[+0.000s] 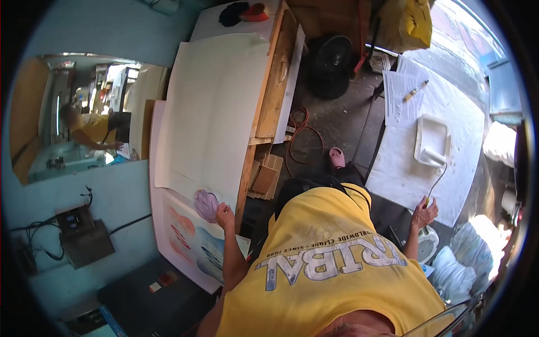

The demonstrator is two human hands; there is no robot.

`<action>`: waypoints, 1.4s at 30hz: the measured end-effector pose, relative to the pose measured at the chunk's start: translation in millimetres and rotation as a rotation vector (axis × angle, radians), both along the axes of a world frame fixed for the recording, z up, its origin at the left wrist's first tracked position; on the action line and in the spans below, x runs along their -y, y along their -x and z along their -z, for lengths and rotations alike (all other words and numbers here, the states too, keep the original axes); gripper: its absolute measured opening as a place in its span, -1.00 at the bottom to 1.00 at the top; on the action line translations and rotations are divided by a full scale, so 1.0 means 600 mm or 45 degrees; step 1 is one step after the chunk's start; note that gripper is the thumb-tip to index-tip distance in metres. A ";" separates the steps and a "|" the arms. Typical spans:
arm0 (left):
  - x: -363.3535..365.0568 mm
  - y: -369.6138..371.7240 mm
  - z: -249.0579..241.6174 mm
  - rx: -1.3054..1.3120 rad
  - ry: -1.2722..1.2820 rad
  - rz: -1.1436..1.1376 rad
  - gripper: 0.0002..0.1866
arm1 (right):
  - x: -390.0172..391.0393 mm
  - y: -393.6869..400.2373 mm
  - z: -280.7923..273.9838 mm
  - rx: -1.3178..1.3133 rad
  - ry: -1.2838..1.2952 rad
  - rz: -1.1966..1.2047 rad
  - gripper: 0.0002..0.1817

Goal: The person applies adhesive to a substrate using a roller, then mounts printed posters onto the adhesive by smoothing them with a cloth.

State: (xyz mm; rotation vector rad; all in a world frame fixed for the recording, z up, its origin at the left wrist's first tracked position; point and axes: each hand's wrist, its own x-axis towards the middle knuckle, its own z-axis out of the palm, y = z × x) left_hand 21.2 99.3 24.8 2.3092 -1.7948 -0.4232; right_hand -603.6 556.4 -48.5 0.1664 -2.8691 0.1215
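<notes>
My right hand (425,213) is closed around the handle of a small paint roller (433,157). Its white roller head rests in a white paint tray (419,147) on a white-covered table. On the left, my left hand (225,215) has its fingers curled at the edge of a bunched purple cloth (206,205). That cloth lies where a large blank white sheet (216,112) meets a printed sheet (193,236) with red and blue shapes.
Printed papers (400,104) with a marker-like stick (416,90) lie beyond the tray. A black fan (334,53) and a red cord (306,137) are on the floor. A wooden cabinet (275,84) stands under the sheet. A mirror (90,118) hangs left.
</notes>
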 end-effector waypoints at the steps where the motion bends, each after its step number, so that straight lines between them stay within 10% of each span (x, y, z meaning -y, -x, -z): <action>1: -0.009 0.022 0.011 -0.037 0.035 0.011 -0.70 | 0.029 0.000 -0.022 -0.151 -0.090 -0.010 -0.59; 4: -0.038 0.065 0.096 -0.349 0.040 -0.068 -0.69 | 0.171 -0.006 -0.052 -0.019 0.410 -0.463 -0.59; 8: -0.046 0.169 0.111 -1.148 -0.690 -0.555 -0.44 | 0.491 -0.096 -0.026 1.187 1.065 -0.651 -0.53; 12: -0.015 0.192 0.145 -1.609 -0.726 -0.564 -0.38 | 0.804 -0.176 0.004 2.202 0.971 -0.821 -0.37; 15: 0.033 0.193 0.169 -1.813 -0.652 -0.567 -0.40 | 0.977 -0.229 0.103 2.247 1.168 -1.172 -0.45; 19: 0.062 0.158 0.241 -2.081 -0.569 -0.340 -0.38 | 1.132 -0.300 0.072 2.315 1.363 -0.539 -0.50; 42: 0.100 0.246 0.066 -2.447 -0.018 -1.437 -0.35 | 1.153 -0.282 -0.015 2.650 1.069 -0.183 -0.67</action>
